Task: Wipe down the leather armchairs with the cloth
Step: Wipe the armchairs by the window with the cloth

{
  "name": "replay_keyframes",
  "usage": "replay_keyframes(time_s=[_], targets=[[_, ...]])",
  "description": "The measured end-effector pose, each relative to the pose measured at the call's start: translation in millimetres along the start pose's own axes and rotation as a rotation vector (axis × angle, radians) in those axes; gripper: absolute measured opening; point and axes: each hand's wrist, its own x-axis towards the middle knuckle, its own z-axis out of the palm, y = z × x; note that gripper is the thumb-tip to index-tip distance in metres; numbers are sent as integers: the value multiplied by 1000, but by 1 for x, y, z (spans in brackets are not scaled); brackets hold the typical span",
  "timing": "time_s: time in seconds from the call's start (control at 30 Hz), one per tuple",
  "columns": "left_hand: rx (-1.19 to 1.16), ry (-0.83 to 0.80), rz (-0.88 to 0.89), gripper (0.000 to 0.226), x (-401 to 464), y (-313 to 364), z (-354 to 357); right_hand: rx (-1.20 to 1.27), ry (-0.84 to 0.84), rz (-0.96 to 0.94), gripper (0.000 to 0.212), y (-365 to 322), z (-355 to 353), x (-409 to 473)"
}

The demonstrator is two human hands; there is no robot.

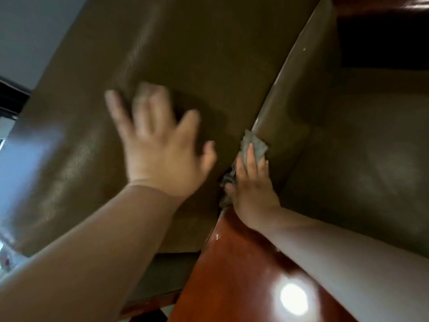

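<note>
Head view: left hand (160,145) blurred, fingers spread on armchair (197,54); right hand (251,184) presses cloth (254,145), seemingly flat, partly hidden.

Narrow gap between cushion (185,54) and armrest (290,89)

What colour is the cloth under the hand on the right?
Grey, plain with no pattern. The cloth shows in the head view, pressed against the olive-brown armchair by the right hand.
</note>
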Motion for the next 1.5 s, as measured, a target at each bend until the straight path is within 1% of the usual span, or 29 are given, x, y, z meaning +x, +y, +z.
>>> replay_keyframes(time_s=[0.03,0.1,0.13,0.2,0.27,0.37,0.43,0.5,0.57,0.6,0.63,0.67,0.7,0.77,0.83,0.87,0.9,1.0,1.03,1.07,1.1,1.13,1.17,1.2,1.27,1.33,1.37,1.43,1.5], targets=[[30,10,96,67,22,19,0,32,66,0,85,13,-11,24],[122,8,301,76,69,44,8,169,222,46,79,46,-38,74],[183,-9,345,76,90,49,17,237,277,77,75,62,-51,90],[300,-61,313,77,114,50,41,251,323,80,70,78,-55,99],[376,-84,287,79,117,53,56,210,365,-33,68,75,-33,73],[341,-82,310,80,113,54,56,180,260,-217,71,64,-3,18],[283,-70,320,81,114,51,59,103,280,-252,68,79,-22,49],[258,-50,334,79,114,49,62,36,260,-57,68,94,-71,115],[236,-12,346,77,113,47,69,78,266,141,69,110,-109,166],[226,6,348,79,113,46,72,99,297,186,67,113,-112,173],[225,24,351,80,113,45,74,114,331,182,66,110,-106,166],[236,37,355,80,114,45,75,94,340,134,65,103,-92,149],[249,40,360,80,114,45,76,95,305,64,66,91,-75,121],[259,50,362,80,114,45,76,86,162,-112,72,74,-51,70],[262,74,364,80,114,45,78,41,104,-210,76,86,-58,75],[258,82,363,80,114,44,79,12,93,-208,78,97,-70,98],[257,86,365,80,114,44,79,18,121,-138,79,107,-85,123],[281,99,355,80,114,45,82,234,376,247,70,148,-128,198],[276,95,353,80,115,45,81,284,368,294,69,149,-130,202],[267,88,355,80,114,46,79,247,335,280,69,143,-122,195],[268,78,355,80,115,45,77,139,302,200,70,133,-107,178],[275,51,344,80,116,44,72,36,237,69,71,117,-90,150],[274,-6,323,80,116,45,65,1,186,-60,73,103,-79,118],[256,-81,305,79,118,50,55,11,113,-136,76,96,-73,93],[170,-168,313,74,134,71,31,34,-2,-200,78,103,-83,86],[118,-145,384,72,177,95,11,45,88,-156,76,122,-108,128],[137,-99,401,74,208,104,5,61,157,-73,77,133,-127,155],[225,-71,372,78,265,106,4,153,206,112,72,157,-164,205],[353,-107,331,82,295,101,18,199,227,202,64,174,-174,223]])
